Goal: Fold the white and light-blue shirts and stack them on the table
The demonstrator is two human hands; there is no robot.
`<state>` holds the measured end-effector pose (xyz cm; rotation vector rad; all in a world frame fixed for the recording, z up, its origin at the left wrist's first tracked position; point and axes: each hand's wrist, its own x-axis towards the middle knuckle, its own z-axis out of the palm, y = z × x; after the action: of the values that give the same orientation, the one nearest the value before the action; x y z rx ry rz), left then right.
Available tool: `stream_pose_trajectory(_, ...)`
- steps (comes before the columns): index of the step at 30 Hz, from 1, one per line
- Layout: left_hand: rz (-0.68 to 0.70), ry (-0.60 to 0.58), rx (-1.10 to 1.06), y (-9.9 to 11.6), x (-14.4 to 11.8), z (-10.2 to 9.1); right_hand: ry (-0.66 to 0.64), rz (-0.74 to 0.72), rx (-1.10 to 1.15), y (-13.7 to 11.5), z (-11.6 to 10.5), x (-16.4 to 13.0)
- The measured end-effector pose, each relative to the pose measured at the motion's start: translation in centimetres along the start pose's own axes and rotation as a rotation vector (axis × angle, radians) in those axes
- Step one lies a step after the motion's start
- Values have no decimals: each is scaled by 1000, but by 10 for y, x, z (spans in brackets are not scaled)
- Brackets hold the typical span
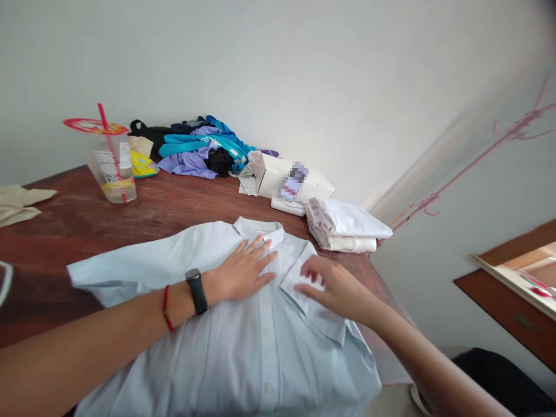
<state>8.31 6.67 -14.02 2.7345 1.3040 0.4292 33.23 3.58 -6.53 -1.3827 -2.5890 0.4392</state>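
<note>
The left hand [243, 269] lies flat, palm down, fingers spread and pointing toward two o'clock, forearm entering from eight o'clock. The right hand [336, 286] reaches in from four o'clock, fingers curled loosely downward.

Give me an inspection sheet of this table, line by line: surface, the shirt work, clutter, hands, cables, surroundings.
Surface: dark wooden table, against a pale wall.
Job's things: light blue shirt spread flat, collar away from the person, right sleeve folded in.
Clutter: plastic cup with red straw; pile of clothes; white box; folded white garments; beige cloth.
Hands: left hand flat on the shirt near the collar; right hand on the folded sleeve; both open.
Cables: nothing seen.
Surroundings: wooden furniture at right.
</note>
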Motion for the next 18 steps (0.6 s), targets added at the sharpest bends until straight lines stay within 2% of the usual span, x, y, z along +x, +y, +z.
stream_pose_trajectory(2, 4, 10, -40, -5, -4, 10, -159, 58, -49, -10, 0, -34)
stream_pose_trajectory(4, 12, 38, -56, -10, -4, 16, -206, 108, -115, -13, 6, -56)
stream_pose_trajectory(8, 24, 69, -63, -14, -3, 19, -128, 183, -151, -4, 20, -69)
stream_pose_trajectory(11, 23, 80, -77, -15, -3, 19, -81, 197, -135, 2, 21, -69)
stream_pose_trajectory(18, -10, 26, -44, -19, 6, 15, -140, 151, -132, 2, 9, -87)
